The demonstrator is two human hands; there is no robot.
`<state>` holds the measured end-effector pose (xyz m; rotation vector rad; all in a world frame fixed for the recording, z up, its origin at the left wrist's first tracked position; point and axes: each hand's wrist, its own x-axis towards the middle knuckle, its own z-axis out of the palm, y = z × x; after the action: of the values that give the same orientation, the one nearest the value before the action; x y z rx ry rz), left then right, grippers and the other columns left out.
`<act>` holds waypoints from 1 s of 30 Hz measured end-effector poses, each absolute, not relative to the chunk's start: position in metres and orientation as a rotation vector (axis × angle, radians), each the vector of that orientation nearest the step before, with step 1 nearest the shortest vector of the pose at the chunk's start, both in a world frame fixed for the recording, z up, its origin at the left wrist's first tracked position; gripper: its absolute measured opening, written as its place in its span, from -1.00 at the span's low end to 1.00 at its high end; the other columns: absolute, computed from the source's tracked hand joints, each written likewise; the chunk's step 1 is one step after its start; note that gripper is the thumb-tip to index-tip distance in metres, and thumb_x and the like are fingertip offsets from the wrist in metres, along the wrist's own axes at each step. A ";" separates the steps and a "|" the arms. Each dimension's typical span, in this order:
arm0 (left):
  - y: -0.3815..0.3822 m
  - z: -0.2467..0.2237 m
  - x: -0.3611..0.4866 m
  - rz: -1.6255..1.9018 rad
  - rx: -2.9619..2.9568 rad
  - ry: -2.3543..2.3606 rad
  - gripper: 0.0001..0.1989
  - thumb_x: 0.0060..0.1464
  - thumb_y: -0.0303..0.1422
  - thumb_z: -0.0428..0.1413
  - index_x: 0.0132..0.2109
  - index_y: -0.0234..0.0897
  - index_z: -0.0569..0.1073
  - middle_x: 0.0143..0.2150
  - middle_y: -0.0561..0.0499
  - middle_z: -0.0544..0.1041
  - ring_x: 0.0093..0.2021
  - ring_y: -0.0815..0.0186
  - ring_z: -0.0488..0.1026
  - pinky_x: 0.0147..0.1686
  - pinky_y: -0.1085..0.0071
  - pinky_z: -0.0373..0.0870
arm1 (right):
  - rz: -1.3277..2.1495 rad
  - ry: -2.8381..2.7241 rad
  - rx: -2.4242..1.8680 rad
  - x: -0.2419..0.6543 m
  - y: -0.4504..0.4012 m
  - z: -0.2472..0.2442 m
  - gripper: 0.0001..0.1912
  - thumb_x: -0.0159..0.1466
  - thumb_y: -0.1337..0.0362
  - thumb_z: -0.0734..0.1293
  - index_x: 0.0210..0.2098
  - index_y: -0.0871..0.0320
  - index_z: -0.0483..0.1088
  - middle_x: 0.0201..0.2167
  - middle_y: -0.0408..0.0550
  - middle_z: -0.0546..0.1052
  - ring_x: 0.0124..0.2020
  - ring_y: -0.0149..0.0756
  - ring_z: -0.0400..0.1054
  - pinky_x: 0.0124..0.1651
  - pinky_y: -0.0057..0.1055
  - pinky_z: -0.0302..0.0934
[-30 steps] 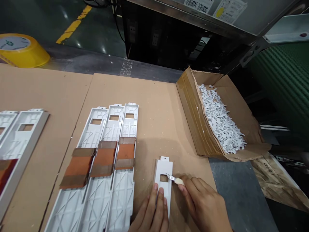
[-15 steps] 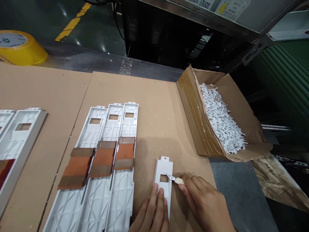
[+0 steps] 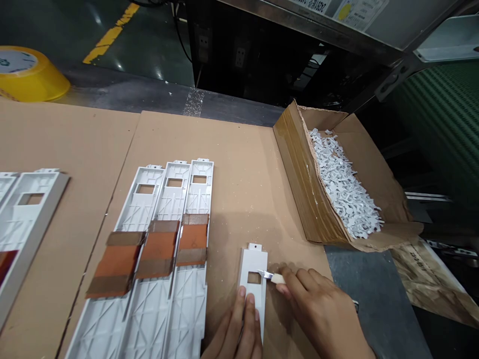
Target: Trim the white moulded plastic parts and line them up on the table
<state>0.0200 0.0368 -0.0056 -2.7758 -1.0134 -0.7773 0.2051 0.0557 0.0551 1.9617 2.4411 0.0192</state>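
Observation:
A narrow white plastic panel (image 3: 259, 262) with a rectangular cutout lies on the cardboard, its small holed tab pointing away from me. My left hand (image 3: 239, 329) holds its lower part, fingertips pressed on the face and thumb hidden. In my right hand (image 3: 318, 304) is a small craft knife (image 3: 276, 278) with a pale handle, fingers closed around it. The blade tip rests at the cutout's right edge. To the left lie three longer-looking white panels (image 3: 168, 199) side by side, ribbed faces up, with orange-brown strips (image 3: 155, 247) across them.
An open cardboard box (image 3: 299, 174) of small white plastic pieces (image 3: 344, 184) stands at the right. Further ribbed panels (image 3: 33, 214) lie at far left. A yellow tape roll (image 3: 48, 80) sits at the back left. Brown cardboard sheets (image 3: 239, 149) cover the table.
The knife tip has shifted very slightly at the cutout's right edge. My left hand stays on the panel. The view has moved a little.

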 end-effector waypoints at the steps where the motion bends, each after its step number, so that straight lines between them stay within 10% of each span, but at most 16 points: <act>1: 0.037 -0.006 0.020 -0.775 -2.773 -1.010 -0.68 0.17 -0.59 -0.20 -0.23 -0.43 0.45 -0.17 -0.14 0.56 -0.10 0.08 0.48 -0.20 0.31 0.33 | 0.016 2.440 1.951 0.205 0.057 0.056 -0.55 0.41 0.17 -0.05 -0.34 0.12 0.39 -0.49 -0.11 0.43 -0.51 -0.33 0.21 -0.38 -0.38 -0.07; 30: 0.036 -0.006 0.022 -0.848 -2.784 -1.037 -0.67 0.15 -0.61 -0.20 -0.24 -0.48 0.47 -0.18 -0.20 0.55 -0.13 0.07 0.49 -0.15 0.30 0.28 | -0.298 2.460 2.145 0.208 0.056 0.067 -0.65 0.39 0.15 0.02 -0.25 0.12 0.37 -0.46 -0.11 0.47 -0.44 -0.35 0.39 -0.42 -0.46 0.19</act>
<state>0.0218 0.0356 -0.0056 -2.7843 -1.0370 -0.8477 0.2076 0.0559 0.0667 2.1453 2.4600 -0.2983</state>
